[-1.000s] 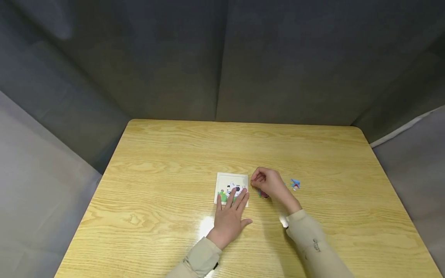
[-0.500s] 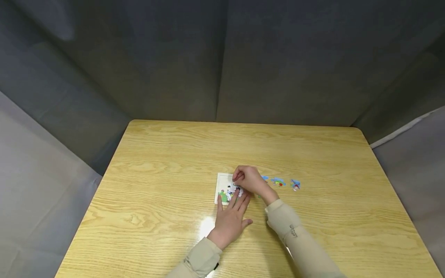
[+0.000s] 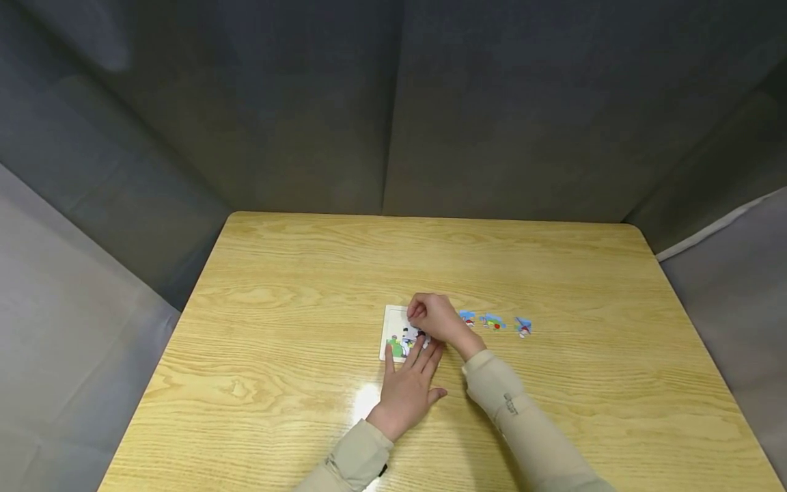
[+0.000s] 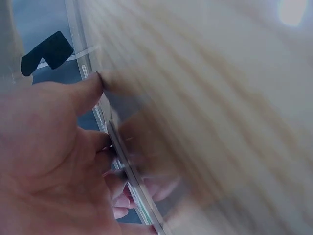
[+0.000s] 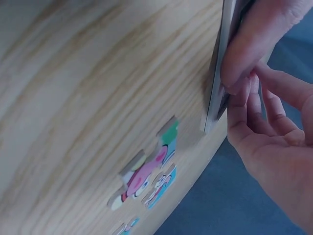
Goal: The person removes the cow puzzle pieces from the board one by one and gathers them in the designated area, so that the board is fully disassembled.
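Observation:
A small wooden jigsaw puzzle board (image 3: 386, 328) lies on the table, its picture partly filled with green and white pieces. My left hand (image 3: 404, 396) lies flat with fingers spread across the board's near part. Over its upper right part, my right hand (image 3: 438, 320) has thumb and index finger brought together, pinching a puzzle piece that the fingers mostly hide. In the right wrist view, these fingertips are right at the board's edge, beside a finger of the left hand. A pink-and-green puzzle piece (image 5: 149, 169) lies on the table close to the board.
Right of the board lie several loose puzzle pieces: a blue one with red (image 3: 467, 318), a blue-and-green one (image 3: 494, 321) and another blue one (image 3: 523, 327). Dark curtains (image 3: 393, 109) stand behind the wooden table (image 3: 277, 287).
My right hand has moved left from beside the loose pieces to over the board, then shifted slightly further. The pieces it covered now show. My left hand has stayed in place.

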Demonstrator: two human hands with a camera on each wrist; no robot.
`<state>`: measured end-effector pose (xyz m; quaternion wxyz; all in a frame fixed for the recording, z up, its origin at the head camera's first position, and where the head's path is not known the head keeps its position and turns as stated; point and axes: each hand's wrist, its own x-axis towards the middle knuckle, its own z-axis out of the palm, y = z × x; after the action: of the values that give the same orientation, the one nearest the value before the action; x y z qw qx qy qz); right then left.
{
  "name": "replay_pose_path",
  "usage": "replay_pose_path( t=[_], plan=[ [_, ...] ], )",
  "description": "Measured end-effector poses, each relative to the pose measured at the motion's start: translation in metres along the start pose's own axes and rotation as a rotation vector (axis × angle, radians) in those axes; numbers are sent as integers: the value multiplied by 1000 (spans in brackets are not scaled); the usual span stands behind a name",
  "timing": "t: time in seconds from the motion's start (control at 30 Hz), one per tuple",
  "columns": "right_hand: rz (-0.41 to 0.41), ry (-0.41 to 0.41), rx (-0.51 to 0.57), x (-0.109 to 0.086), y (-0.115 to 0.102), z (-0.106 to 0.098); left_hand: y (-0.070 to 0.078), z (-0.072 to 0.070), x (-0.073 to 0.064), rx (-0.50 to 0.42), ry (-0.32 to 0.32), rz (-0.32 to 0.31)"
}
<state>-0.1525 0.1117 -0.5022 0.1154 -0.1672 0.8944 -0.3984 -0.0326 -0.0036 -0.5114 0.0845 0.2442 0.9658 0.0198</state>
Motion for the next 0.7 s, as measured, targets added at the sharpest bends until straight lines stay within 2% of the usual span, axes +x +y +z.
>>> replay_pose_path(
  t=[0.33,0.7],
  plan=[
    [-10,-5,15,1,0,-2,0,-2,0,19,-24,-3],
    [-14,-61,143,-1,1,-5,1,-5,-1,16,-30,-7]
  ],
)
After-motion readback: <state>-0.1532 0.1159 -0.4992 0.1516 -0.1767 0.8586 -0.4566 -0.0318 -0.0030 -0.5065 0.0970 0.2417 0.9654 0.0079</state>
